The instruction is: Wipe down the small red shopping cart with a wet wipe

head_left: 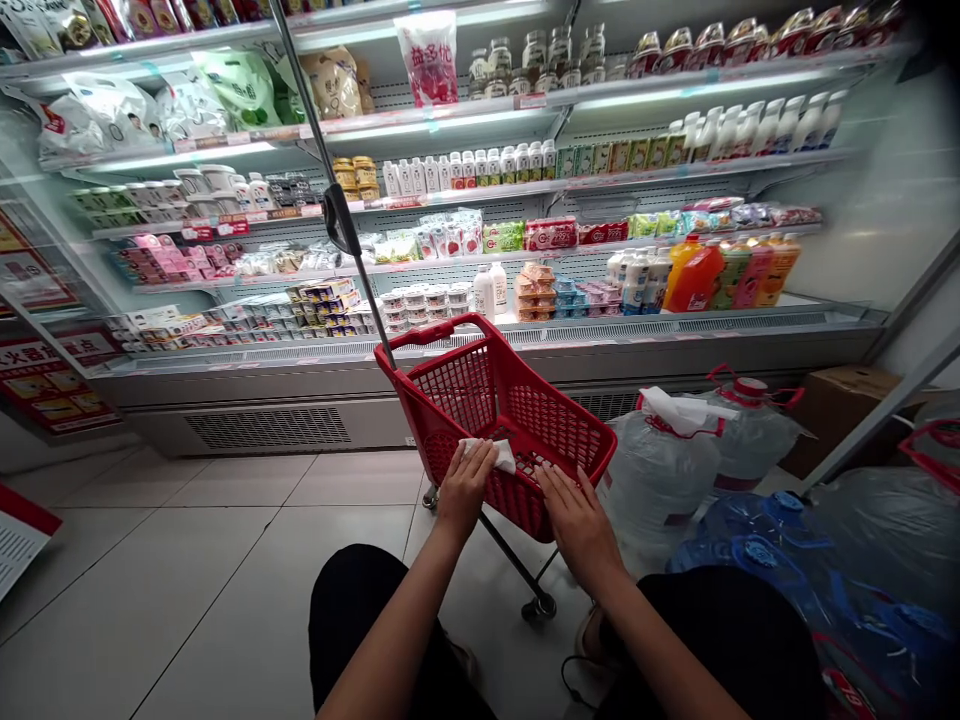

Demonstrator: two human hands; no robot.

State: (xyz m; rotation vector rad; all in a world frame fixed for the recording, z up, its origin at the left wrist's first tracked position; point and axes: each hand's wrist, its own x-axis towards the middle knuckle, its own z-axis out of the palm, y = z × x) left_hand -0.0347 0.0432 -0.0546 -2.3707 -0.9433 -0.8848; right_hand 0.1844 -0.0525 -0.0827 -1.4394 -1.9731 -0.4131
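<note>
A red plastic shopping basket [442, 385] sits on a wheeled metal cart frame in front of me, its walls full of slots. My left hand [466, 487] is on the near rim, with a folded white cloth [504, 456] under its fingers. Part of the cloth sticks out toward the inside of the basket. My right hand [574, 515] rests on the same rim further right, fingers stretched out and holding nothing. The cart's long metal handle pole [369, 285] rises at the left, and a caster [538, 606] shows below.
Behind the basket runs a refrigerated shelf [517, 335] of bottles, cups and packs. Large water jugs [664, 470] stand close on the right, with blue-capped ones [757, 555] nearer me and a cardboard box [847, 410] behind. A tiled floor [225, 580] extends left.
</note>
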